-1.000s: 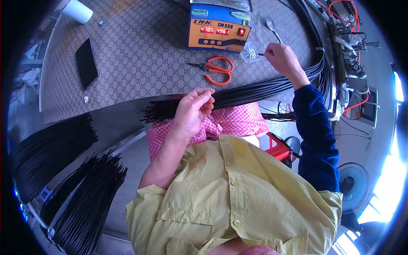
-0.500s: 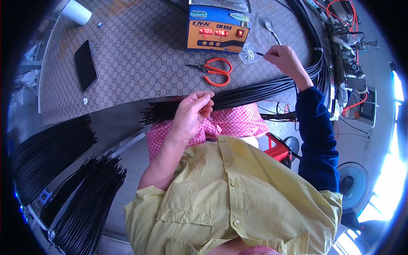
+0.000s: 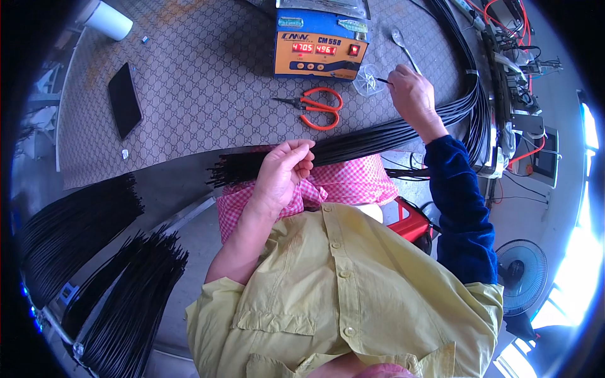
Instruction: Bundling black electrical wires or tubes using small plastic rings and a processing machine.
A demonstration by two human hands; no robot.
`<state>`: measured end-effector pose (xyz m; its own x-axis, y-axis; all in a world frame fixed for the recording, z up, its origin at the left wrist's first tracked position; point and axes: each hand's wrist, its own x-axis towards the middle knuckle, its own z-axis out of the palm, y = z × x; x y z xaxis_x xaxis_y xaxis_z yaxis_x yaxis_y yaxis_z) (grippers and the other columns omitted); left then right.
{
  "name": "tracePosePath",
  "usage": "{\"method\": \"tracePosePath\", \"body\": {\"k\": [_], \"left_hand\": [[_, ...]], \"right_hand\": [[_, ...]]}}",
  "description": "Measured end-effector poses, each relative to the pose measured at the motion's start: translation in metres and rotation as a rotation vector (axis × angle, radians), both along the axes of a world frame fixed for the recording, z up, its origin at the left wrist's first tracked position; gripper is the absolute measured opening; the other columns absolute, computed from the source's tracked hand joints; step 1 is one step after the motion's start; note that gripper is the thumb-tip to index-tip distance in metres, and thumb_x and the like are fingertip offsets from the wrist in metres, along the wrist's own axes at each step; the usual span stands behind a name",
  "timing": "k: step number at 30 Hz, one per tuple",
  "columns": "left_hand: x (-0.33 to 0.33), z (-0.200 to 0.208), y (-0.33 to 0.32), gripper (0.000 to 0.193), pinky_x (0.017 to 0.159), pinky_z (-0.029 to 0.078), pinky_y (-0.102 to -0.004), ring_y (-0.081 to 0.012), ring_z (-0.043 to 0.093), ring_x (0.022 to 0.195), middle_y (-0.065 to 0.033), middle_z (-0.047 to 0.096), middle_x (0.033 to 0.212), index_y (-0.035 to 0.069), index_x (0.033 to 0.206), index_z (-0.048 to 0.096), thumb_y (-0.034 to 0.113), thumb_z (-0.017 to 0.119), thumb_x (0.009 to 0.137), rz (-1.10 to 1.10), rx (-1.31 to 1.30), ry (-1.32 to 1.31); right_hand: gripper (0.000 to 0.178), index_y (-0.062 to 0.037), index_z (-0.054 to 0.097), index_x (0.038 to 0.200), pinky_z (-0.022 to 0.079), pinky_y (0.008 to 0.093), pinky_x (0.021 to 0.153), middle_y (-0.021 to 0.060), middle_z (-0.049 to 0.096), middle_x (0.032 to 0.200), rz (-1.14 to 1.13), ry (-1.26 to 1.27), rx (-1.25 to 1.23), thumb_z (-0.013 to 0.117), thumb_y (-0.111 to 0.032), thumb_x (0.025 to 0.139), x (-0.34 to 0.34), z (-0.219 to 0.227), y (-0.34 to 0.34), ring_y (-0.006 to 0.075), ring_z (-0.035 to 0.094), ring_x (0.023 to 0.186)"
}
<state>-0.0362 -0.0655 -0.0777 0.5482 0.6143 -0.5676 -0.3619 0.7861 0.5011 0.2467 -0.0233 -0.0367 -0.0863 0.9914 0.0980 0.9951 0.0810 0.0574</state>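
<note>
My right hand (image 3: pixel 413 97) pinches a thin black cable (image 3: pixel 383 80); its short end pokes out leftward at the rim of a small clear dish (image 3: pixel 367 80) with whitish streaks inside. That dish sits by the front right corner of a blue and orange control box (image 3: pixel 318 53) with lit red digits. Thumb pressed to curled fingers, my left hand (image 3: pixel 285 170) is closed beside a long bundle of black cables (image 3: pixel 359 142) along the table's near edge and over my lap. Whatever its fingers hold, if anything, is hidden. Pointed scissors (image 3: pixel 318 108) with orange handles lie between the box and the bundle.
On the patterned table cover (image 3: pixel 201 82) are a dark phone (image 3: pixel 125 101), a white cup (image 3: pixel 106 20) and a metal spoon (image 3: pixel 405 49). More black cables (image 3: pixel 135 296) hang at lower left. Wired equipment (image 3: pixel 513 82) lines the right side, with a fan (image 3: pixel 522 277) below.
My right hand has turned and shifted slightly left and down, its sleeve swinging inward, with the cable end still by the dish. My left hand has hardly moved.
</note>
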Motion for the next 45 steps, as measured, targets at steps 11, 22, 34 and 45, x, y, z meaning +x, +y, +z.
{"method": "tracePosePath", "body": {"k": [11, 22, 34, 45], "left_hand": [[0.004, 0.002, 0.002, 0.014, 0.059, 0.043, -0.0197, -0.0065, 0.051, 0.064, 0.0007, 0.055, 0.074, 0.004, 0.095, 0.056, 0.012, 0.051, 0.083, 0.005, -0.008, -0.004], [0.004, -0.002, 0.009, 0.014, 0.057, 0.042, -0.0201, -0.0068, 0.051, 0.063, 0.0009, 0.055, 0.072, 0.004, 0.095, 0.055, 0.012, 0.052, 0.083, 0.023, -0.025, -0.027], [0.003, 0.004, 0.018, 0.011, 0.055, 0.041, -0.0187, -0.0057, 0.05, 0.06, 0.0001, 0.055, 0.072, 0.005, 0.091, 0.056, 0.012, 0.052, 0.083, 0.061, -0.015, -0.045], [0.0, -0.005, 0.023, 0.011, 0.055, 0.039, -0.0183, -0.005, 0.048, 0.059, 0.0008, 0.054, 0.071, 0.006, 0.088, 0.057, 0.014, 0.053, 0.083, 0.036, -0.04, -0.05]], "right_hand": [[0.004, -0.005, 0.056, 0.069, 0.045, 0.0345, 0.059, 0.0079, 0.053, 0.073, 0.036, 0.179, 0.092, 0.058, -0.009, 0.068, 0.004, 0.013, -0.005, 0.0258, 0.056, 0.067], [0.01, -0.0013, 0.063, 0.08, 0.042, 0.0182, 0.057, 0.0007, 0.058, 0.068, -0.158, 1.023, -0.025, 0.065, -0.006, 0.072, -0.016, 0.064, 0.01, 0.005, 0.051, 0.063], [0.006, -0.0017, 0.059, 0.071, 0.043, 0.0292, 0.055, 0.0073, 0.053, 0.069, 0.24, 0.483, 0.285, 0.062, -0.003, 0.066, -0.038, 0.101, 0.062, 0.0225, 0.055, 0.06], [0.01, -0.0068, 0.056, 0.071, 0.045, 0.036, 0.063, 0.0073, 0.054, 0.078, 0.315, -0.032, 0.283, 0.05, -0.002, 0.066, -0.046, 0.099, 0.135, 0.0273, 0.056, 0.073]]}}
